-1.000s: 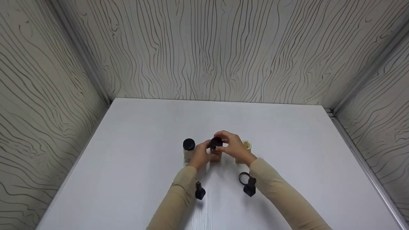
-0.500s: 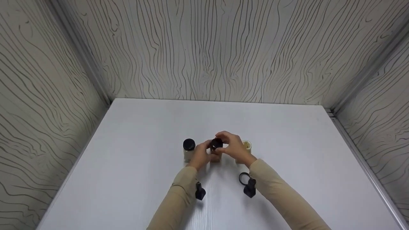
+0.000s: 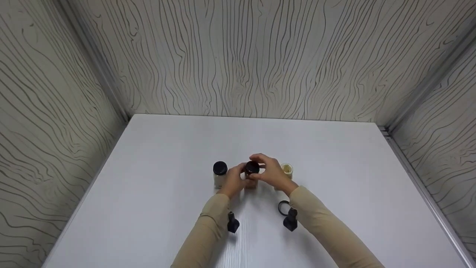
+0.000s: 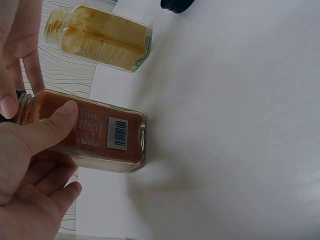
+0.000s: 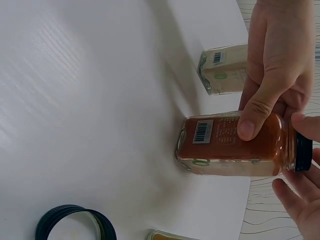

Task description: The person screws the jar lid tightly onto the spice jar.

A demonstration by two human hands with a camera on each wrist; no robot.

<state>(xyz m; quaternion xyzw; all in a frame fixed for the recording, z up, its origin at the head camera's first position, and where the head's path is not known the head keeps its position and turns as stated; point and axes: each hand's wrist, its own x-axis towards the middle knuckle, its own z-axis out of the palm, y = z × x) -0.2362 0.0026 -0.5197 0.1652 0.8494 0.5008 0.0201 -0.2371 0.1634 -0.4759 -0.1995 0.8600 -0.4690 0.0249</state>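
Around the red-brown jar (image 5: 225, 149), upright on the desk (image 3: 160, 223), we wrap our left hand (image 3: 234, 181), fingers holding its body, on its black cap (image 5: 303, 152) our right hand's (image 3: 274, 173) fingers pinching, left of the jar a capped pale jar (image 5: 227, 65), to its right an uncapped yellow jar (image 4: 107, 37), nearer us a loose lid (image 5: 52, 215).

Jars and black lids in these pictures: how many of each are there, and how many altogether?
Jars: 3 (pale jar, red-brown jar, yellow jar)
Black lids: 3 (pale jar's lid, red-brown jar's lid, loose lid on the white table)
Total: 6
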